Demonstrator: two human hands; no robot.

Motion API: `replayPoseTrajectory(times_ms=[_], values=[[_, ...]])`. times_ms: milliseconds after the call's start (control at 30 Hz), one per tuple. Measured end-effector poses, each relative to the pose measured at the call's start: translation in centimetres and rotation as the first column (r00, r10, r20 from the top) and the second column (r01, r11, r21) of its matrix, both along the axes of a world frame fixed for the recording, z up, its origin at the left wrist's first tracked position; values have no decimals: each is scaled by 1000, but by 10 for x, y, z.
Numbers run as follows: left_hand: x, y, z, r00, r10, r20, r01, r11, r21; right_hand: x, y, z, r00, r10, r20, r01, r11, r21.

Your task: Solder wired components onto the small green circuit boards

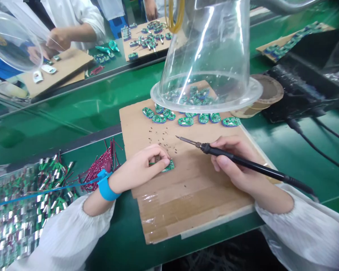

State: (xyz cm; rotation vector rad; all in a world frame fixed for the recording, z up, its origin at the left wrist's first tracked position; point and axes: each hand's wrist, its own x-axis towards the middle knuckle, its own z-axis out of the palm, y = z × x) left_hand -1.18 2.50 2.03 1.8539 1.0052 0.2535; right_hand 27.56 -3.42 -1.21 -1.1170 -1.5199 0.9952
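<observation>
My right hand is closed around the black handle of a soldering iron. The iron's bare metal tip points left, above the cardboard sheet, apart from any board. With curled fingers, my left hand grips a small green circuit board against the cardboard; most of that board is hidden under the fingers. A blue wrist strap circles my left wrist. Small dark specks lie scattered behind the left hand. Several more circuit boards sit along the cardboard's far side.
A clear plastic fume hood hangs over the far boards. Dark red wires and many wired metal-ended parts lie at left. A round tan container and a black holder stand at right. Opposite, a co-worker's hand is busy.
</observation>
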Motion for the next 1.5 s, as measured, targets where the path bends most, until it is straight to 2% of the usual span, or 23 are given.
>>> replayPoseTrajectory(times_ms=[200, 400, 600, 700, 1067, 1233, 1500], values=[[0, 0, -1, 1000, -14, 6, 14, 1000, 14, 4, -2, -1, 1000, 14, 28, -12, 998, -55], [0, -1, -2, 998, -23, 58, 21, 999, 31, 6, -3, -3, 998, -14, -55, 11, 998, -56], [0, -3, -1, 997, -54, 58, 51, 997, 55, 7, -3, -1, 999, 13, 53, -10, 999, -48], [2, -4, 3, 997, -67, 47, 62, 994, 89, 6, -2, 0, 998, 23, 58, -19, 998, -61], [5, -5, 1, 998, -56, 33, 52, 994, 101, 10, -4, -8, 999, 39, 24, -37, 996, -76], [2, -2, -1, 998, -46, 49, 44, 998, 46, 11, -4, -10, 999, 49, 0, -48, 994, -93], [3, -5, -4, 999, -3, 45, 0, 998, 63, 7, -2, -6, 994, 83, 74, -76, 993, -92]])
